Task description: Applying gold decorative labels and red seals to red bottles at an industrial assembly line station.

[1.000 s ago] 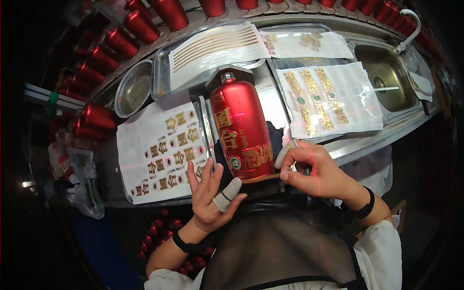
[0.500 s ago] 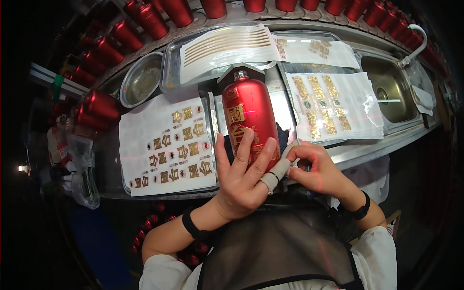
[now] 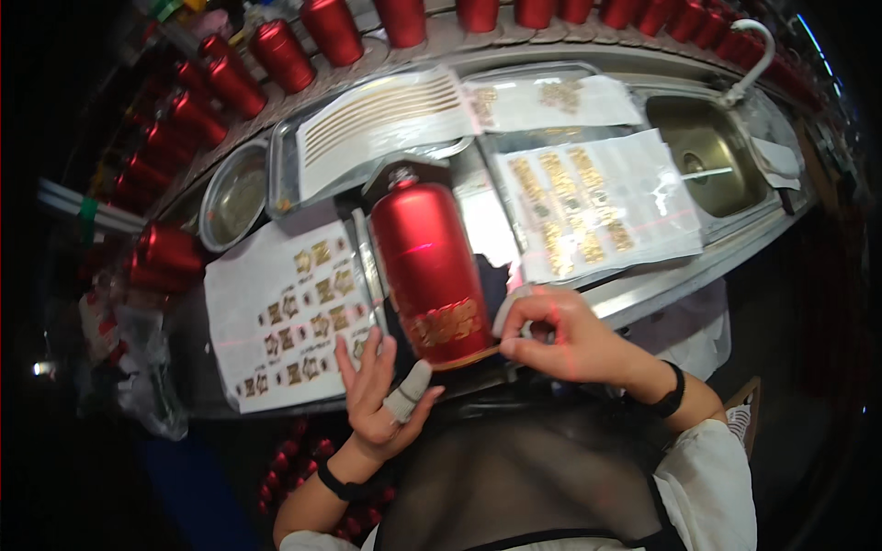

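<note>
A glossy red bottle [image 3: 427,266] lies on its side in a dark cradle [image 3: 378,176], neck pointing away from me. Gold decoration [image 3: 448,323] covers its surface near the base, and a thin gold line follows the base edge. My left hand [image 3: 381,399], fingers spread, is just left of the base and holds nothing; one finger wears a pale wrap. At the base's right edge my right hand [image 3: 562,335] is closed, thumb and forefinger curled together. Whatever they may pinch is too small to make out. A pale cover sits on the right forefinger too.
Sheets of gold character stickers [image 3: 303,321], gold strips [image 3: 386,115] and gold ornament stickers [image 3: 597,207] surround the bottle. A metal bowl [image 3: 209,220] stands at left, a sink [image 3: 753,197] with a tap at right. Red bottles [image 3: 333,32] line the far edge.
The bottle has turned on its axis, so the large gold characters no longer face up. My left hand has let go and drawn back to the lower left. The whole view has shifted.
</note>
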### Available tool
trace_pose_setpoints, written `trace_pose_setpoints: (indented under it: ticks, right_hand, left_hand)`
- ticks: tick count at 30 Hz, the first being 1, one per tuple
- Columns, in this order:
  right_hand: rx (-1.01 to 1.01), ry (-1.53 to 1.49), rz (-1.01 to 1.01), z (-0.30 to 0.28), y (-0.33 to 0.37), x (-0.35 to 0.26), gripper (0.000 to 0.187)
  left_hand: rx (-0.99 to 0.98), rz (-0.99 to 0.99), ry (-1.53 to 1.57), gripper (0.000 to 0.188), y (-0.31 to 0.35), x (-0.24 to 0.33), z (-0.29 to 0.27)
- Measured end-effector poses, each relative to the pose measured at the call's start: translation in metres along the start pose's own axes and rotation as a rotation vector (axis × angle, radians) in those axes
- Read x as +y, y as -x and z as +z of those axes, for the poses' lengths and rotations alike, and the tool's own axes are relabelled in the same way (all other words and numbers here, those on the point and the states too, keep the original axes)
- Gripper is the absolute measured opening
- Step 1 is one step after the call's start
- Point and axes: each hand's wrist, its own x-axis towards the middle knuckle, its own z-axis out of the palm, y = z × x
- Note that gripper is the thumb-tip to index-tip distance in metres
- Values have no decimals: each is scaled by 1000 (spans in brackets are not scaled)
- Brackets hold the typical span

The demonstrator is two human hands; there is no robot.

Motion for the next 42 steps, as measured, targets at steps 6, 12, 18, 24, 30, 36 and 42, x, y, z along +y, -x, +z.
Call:
trace_pose_setpoints:
  ticks: [6,12,18,24,30,36,42]
  right_hand:
    - [-9,23,-181,12,-10,24,13]
    - [-7,-29,-80,12,-1,26,17]
    - [21,-50,-165,13,-3,37,20]
    - [21,-39,-175,14,-6,41,21]
    - [18,-45,-182,18,-7,36,20]
    - [-16,1,-128,20,-6,19,20]
    - [-6,-72,-85,17,-4,19,12]
  left_hand:
    - [19,87,-169,41,-7,14,-12]
    - [60,176,-130,38,-25,21,-6]
    - [26,265,-191,33,-54,35,-9]
    - [13,316,-243,29,-75,40,3]
    - [113,181,-76,52,-59,23,12]
    - [45,132,-52,62,-30,5,5]
    - [-3,69,-82,43,2,1,-5]
